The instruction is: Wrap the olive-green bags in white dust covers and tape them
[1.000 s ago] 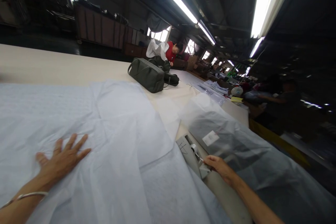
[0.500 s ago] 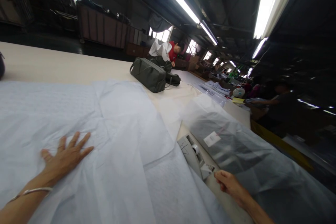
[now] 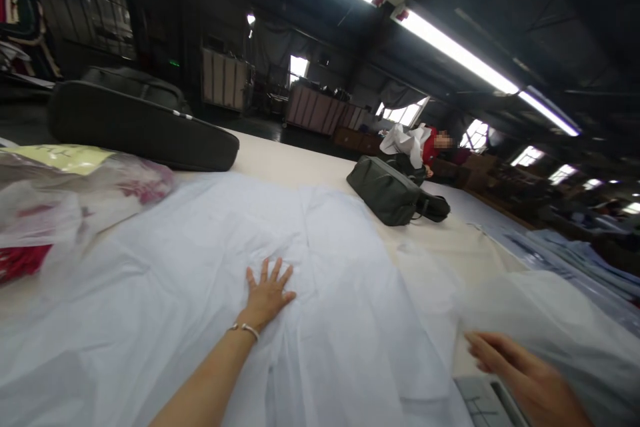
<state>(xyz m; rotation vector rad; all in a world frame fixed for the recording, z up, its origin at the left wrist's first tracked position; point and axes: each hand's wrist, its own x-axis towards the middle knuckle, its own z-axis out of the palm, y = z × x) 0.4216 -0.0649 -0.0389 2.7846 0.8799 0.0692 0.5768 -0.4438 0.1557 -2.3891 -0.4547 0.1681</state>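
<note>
My left hand (image 3: 267,293) lies flat with spread fingers on a large sheet of pale, thin, wrinkled material (image 3: 345,320), pressing near its fold. A silver bracelet (image 3: 243,330) is on that wrist. At the lower right, my right hand (image 3: 520,370) is smeared by motion, with its fingers drawn together; whatever they hold, if anything, does not show. Just below it is a grey tape dispenser (image 3: 477,400) with dark handwritten marks, cut off by the bottom edge. Translucent plastic (image 3: 550,307) spreads beyond the right hand.
Dark green bags (image 3: 385,190) stand on the table (image 3: 295,167) further back. A long black bag (image 3: 145,123) and plastic-wrapped goods (image 3: 115,187) lie at the left. Behind the green bags is a person in red (image 3: 430,147) with white cloth. Stacked folded cloth (image 3: 585,257) sits at the right.
The view has swung left, bringing the black bag and wrapped goods into sight. My right hand has left the dispenser's front end and now hovers over its marked part. My left hand stays flat.
</note>
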